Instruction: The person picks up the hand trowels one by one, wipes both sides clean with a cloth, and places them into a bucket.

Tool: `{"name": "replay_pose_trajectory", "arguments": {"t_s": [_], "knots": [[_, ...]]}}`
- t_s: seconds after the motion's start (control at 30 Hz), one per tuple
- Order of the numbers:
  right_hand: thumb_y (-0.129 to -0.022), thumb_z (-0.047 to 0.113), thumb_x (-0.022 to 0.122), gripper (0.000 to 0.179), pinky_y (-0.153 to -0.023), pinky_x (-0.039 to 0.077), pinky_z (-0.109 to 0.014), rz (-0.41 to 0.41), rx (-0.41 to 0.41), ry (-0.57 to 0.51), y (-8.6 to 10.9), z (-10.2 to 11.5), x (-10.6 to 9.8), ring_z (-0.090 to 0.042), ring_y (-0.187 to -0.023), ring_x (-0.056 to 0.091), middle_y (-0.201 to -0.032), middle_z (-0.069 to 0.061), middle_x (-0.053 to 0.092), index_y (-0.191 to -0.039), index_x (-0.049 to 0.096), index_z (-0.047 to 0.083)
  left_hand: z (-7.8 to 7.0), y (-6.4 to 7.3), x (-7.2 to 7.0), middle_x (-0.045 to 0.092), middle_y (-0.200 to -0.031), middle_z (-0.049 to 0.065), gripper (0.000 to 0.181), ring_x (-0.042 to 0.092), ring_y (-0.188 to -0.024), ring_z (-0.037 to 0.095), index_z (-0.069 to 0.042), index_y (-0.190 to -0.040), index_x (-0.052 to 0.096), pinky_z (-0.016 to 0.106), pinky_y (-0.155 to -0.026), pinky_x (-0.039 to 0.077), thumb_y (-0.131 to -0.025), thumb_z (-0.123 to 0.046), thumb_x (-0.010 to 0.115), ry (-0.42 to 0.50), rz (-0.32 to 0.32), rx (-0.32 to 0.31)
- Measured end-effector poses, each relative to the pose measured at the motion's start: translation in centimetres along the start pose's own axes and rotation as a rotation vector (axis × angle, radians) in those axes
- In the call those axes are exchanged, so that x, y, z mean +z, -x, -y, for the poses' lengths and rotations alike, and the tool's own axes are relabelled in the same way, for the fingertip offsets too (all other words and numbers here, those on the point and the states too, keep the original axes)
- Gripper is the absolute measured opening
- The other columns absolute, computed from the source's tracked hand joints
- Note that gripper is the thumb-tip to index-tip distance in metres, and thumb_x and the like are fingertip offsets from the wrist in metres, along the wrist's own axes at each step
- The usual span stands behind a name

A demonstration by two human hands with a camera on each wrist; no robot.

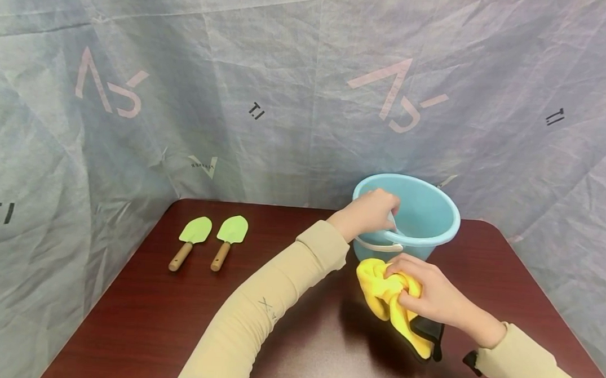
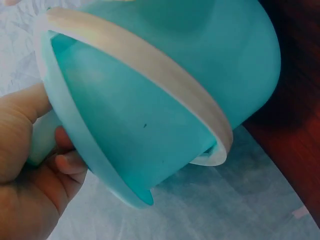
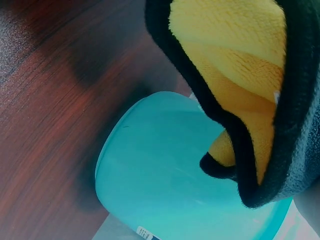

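A light blue bucket [image 1: 426,208] stands at the back right of the table, its mouth facing up and toward me. My left hand [image 1: 370,211] grips its near left rim, thumb and fingers curled at the edge in the left wrist view. The bucket's pale handle [image 2: 145,57] hangs down across its outer side. In front of the bucket, my right hand [image 1: 433,290] holds a bunched yellow microfiber cloth [image 1: 380,285] above the table. Black edging and a grey reverse side show on the cloth [image 3: 235,55], and its lower corner dangles.
Two small trowels, one left [image 1: 195,229] and one right [image 1: 232,229], lie on the table's left side, with green blades and wooden handles. The dark red wooden table [image 1: 140,317] has rounded back corners. A grey printed sheet [image 1: 286,98] hangs behind it and at the sides.
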State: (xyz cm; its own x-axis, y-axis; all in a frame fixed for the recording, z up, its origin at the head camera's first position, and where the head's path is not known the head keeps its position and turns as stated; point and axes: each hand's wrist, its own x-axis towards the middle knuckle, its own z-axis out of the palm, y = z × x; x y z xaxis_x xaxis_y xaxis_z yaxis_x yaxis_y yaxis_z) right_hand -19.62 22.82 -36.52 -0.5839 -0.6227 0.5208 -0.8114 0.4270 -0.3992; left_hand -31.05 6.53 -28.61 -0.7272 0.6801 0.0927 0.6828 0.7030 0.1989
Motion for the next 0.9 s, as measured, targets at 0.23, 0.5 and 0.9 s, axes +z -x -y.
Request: {"name": "replay_pose_trajectory", "arguments": {"t_s": [0.23,0.5,0.9], "knots": [[-0.064,-0.004,0.063,0.046,-0.058,0.041,-0.011,-0.007,0.0,-0.004,0.05,-0.25,0.03,-0.003,-0.081,0.051,-0.1,0.01,0.057,-0.1,0.059,0.025,0.0,-0.03,0.15,0.06,-0.086,-0.005,0.019,0.055,-0.078,0.009,-0.014,-0.092,0.061,0.021,-0.07,0.044,-0.083,-0.026,0.073,0.003,0.01,-0.013],[-0.063,-0.004,0.064,0.046,-0.059,0.041,-0.011,-0.015,-0.009,-0.01,-0.01,-0.2,-0.01,-0.003,-0.082,0.051,-0.1,0.011,0.057,-0.1,0.059,0.024,0.18,-0.37,0.32,0.061,-0.089,-0.006,0.023,0.056,-0.084,0.009,-0.014,-0.097,0.065,0.022,-0.075,0.044,-0.084,-0.031,0.072,-0.03,0.046,-0.033],[-0.062,-0.005,0.063,0.047,-0.058,0.04,-0.011,-0.025,-0.021,0.007,0.16,-0.43,-0.16,-0.003,-0.082,0.051,-0.099,0.01,0.056,-0.1,0.059,0.023,-0.23,-0.92,0.21,0.063,-0.091,-0.005,0.018,0.058,-0.085,0.009,-0.014,-0.095,0.066,0.022,-0.075,0.045,-0.085,-0.028,0.07,-0.053,0.124,-0.053]]}}
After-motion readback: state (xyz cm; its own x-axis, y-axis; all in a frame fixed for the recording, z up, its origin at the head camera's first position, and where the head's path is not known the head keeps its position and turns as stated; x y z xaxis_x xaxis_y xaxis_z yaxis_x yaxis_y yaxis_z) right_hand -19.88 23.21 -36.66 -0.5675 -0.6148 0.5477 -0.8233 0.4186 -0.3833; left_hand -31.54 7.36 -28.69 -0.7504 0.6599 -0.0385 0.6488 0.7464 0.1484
